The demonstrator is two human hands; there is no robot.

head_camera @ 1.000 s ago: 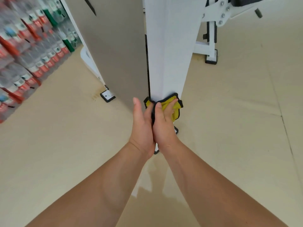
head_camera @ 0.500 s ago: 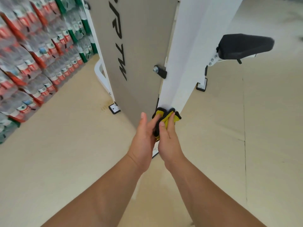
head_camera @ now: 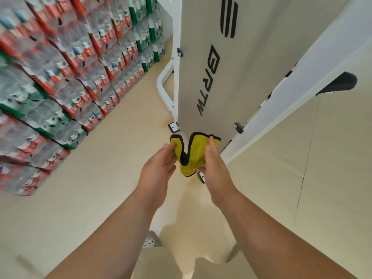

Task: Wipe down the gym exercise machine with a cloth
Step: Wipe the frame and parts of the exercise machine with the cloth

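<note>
A yellow cloth (head_camera: 192, 153) with a black hem hangs crumpled between my two hands, off the machine. My left hand (head_camera: 159, 168) pinches its left corner. My right hand (head_camera: 215, 170) grips its right side with thumb and fingers. Just beyond stands the gym machine: a grey panel (head_camera: 251, 63) with black lettering and a white upright post (head_camera: 291, 91) leaning to the right. The machine's white foot plate (head_camera: 174, 127) sits on the floor behind the cloth. A black padded seat (head_camera: 338, 84) shows past the post.
Stacked packs of bottled water (head_camera: 66, 77) form a wall along the left. A white tube frame (head_camera: 164, 85) curves at the machine's far base. Beige floor (head_camera: 302, 178) spreads to the right and left of my arms.
My hands have come off the white post and moved apart, spreading the cloth between them. The camera has tilted up, showing more of the grey panel.
</note>
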